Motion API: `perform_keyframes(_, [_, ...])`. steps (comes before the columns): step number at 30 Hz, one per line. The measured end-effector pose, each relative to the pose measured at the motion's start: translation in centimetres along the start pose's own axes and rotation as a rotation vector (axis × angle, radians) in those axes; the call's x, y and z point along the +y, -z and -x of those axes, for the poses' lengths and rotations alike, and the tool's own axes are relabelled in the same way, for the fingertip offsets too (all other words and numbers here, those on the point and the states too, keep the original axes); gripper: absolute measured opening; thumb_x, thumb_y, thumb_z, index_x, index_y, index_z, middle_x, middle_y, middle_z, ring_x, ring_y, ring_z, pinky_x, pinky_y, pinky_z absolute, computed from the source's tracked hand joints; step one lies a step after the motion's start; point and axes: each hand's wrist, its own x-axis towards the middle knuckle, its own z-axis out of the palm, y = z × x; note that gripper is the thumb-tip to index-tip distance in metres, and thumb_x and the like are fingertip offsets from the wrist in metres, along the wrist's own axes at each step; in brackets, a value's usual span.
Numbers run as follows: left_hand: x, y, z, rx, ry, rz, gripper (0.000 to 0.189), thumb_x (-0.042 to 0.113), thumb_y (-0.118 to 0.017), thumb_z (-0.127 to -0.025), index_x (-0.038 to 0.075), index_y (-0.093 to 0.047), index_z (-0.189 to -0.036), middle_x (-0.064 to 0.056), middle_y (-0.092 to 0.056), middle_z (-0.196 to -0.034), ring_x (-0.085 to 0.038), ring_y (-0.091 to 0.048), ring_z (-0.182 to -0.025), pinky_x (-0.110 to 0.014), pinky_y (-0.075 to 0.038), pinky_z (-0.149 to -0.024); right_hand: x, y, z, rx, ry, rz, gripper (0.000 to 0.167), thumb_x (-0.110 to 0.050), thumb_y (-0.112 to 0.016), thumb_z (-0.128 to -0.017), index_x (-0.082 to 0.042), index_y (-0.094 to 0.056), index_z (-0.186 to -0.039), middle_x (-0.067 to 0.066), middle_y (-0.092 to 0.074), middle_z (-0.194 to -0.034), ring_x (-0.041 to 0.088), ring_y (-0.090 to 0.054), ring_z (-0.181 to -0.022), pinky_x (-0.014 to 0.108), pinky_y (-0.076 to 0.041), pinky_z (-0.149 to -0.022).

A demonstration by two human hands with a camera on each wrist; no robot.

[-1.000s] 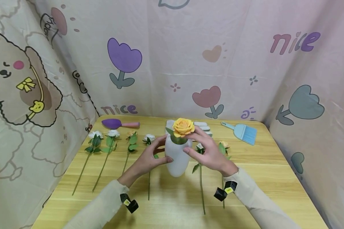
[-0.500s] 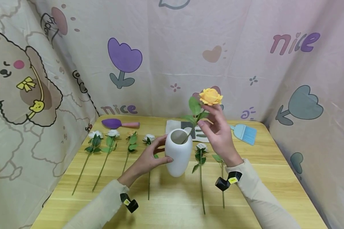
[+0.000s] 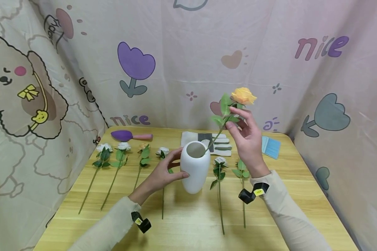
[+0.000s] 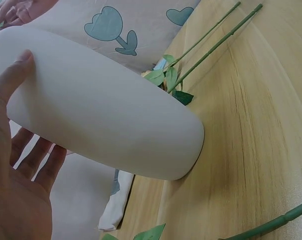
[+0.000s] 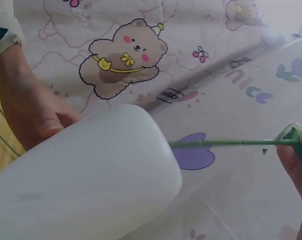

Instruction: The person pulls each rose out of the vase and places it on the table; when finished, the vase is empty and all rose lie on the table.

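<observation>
My left hand (image 3: pixel 163 170) holds a white vase (image 3: pixel 194 174) around its side, thumb in front and fingers behind. The vase stands on the table, tilted in the left wrist view (image 4: pixel 106 105). Above and to the right of it, my right hand (image 3: pixel 249 143) pinches the stem of a yellow artificial rose (image 3: pixel 243 96) just below the bloom, among its green leaves. The rose leans right, and its stem (image 5: pixel 230 143) runs down into the vase mouth, where the lower end is hidden.
White roses (image 3: pixel 104 147) and an orange-yellow rose (image 3: pixel 143 147) lie to the left; a white rose (image 3: pixel 220 161) and another leafy stem (image 3: pixel 243 198) lie to the right. At the back are a purple trowel (image 3: pixel 122 135), grey-white gloves (image 3: pixel 221 146) and a blue brush (image 3: pixel 271 147).
My right hand has moved up and to the right with the yellow rose, drawing much of its stem up out of the vase. My left hand and the vase have stayed in place.
</observation>
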Motion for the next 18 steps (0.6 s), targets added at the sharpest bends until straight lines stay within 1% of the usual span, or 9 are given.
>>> perform_keyframes(3, [0.0, 0.0, 0.0, 0.001, 0.002, -0.001, 0.086, 0.021, -0.087, -0.095, 0.026, -0.041, -0.167, -0.009, -0.051, -0.162, -0.037, -0.05, -0.15, -0.065, -0.045, -0.122, -0.2, 0.4, -0.5, 0.053, 0.028, -0.041, 0.041, 0.012, -0.062, -0.103, 0.0, -0.064, -0.142, 0.006, -0.061, -0.138, 0.019, -0.07, -0.116, 0.025, -0.064, -0.094])
perform_keyframes(8, [0.0, 0.0, 0.0, 0.003, 0.005, 0.003, 0.086, 0.021, -0.087, -0.094, 0.026, -0.042, -0.167, -0.009, -0.051, -0.162, -0.037, -0.05, -0.149, -0.064, -0.044, -0.122, -0.5, 1.2, -1.7, 0.146, 0.048, -0.157, 0.04, 0.011, -0.064, -0.103, -0.003, -0.066, -0.14, 0.011, -0.061, -0.138, 0.017, -0.068, -0.098, 0.026, -0.065, -0.086])
perform_keyframes(10, [0.0, 0.0, 0.0, 0.003, 0.003, -0.001, 0.086, 0.021, -0.087, -0.094, 0.026, -0.042, -0.167, -0.008, -0.051, -0.162, -0.036, -0.05, -0.149, -0.063, -0.045, -0.121, -0.7, 1.7, -2.2, 0.189, 0.049, -0.212, 0.04, 0.013, -0.064, -0.102, -0.002, -0.066, -0.139, 0.013, -0.06, -0.138, 0.018, -0.066, -0.093, 0.027, -0.065, -0.084])
perform_keyframes(12, [0.0, 0.0, 0.0, 0.002, 0.0, -0.003, 0.086, 0.021, -0.087, -0.095, 0.026, -0.042, -0.167, -0.008, -0.051, -0.162, -0.036, -0.051, -0.149, -0.061, -0.045, -0.122, -0.8, 2.4, -2.8, 0.249, 0.051, -0.286, 0.038, 0.016, -0.064, -0.1, 0.002, -0.066, -0.135, 0.016, -0.06, -0.136, 0.019, -0.066, -0.089, 0.028, -0.066, -0.081])
perform_keyframes(14, [0.0, 0.0, -0.1, 0.0, -0.004, -0.002, 0.086, 0.021, -0.087, -0.095, 0.026, -0.042, -0.167, -0.009, -0.051, -0.162, -0.036, -0.051, -0.149, -0.06, -0.046, -0.122, -0.9, 3.2, -3.4, 0.318, 0.061, -0.336, 0.036, 0.019, -0.064, -0.098, 0.005, -0.067, -0.131, 0.018, -0.06, -0.134, 0.021, -0.067, -0.088, 0.029, -0.066, -0.079])
perform_keyframes(17, [-0.1, 0.1, -0.1, 0.0, -0.006, -0.002, 0.085, 0.021, -0.087, -0.095, 0.026, -0.042, -0.167, -0.009, -0.051, -0.162, -0.036, -0.051, -0.149, -0.061, -0.046, -0.122, -0.9, 5.0, -4.1, 0.416, 0.072, -0.376, 0.032, 0.02, -0.064, -0.097, 0.007, -0.067, -0.127, 0.019, -0.06, -0.13, 0.025, -0.069, -0.091, 0.03, -0.066, -0.076])
perform_keyframes(18, [-0.1, 0.1, -0.1, 0.0, -0.006, -0.003, 0.085, 0.021, -0.087, -0.095, 0.026, -0.042, -0.167, -0.008, -0.051, -0.162, -0.036, -0.051, -0.149, -0.061, -0.046, -0.122, -0.9, 5.7, -4.3, 0.441, 0.072, -0.374, 0.032, 0.019, -0.064, -0.098, 0.007, -0.066, -0.127, 0.019, -0.06, -0.13, 0.025, -0.069, -0.093, 0.03, -0.065, -0.076])
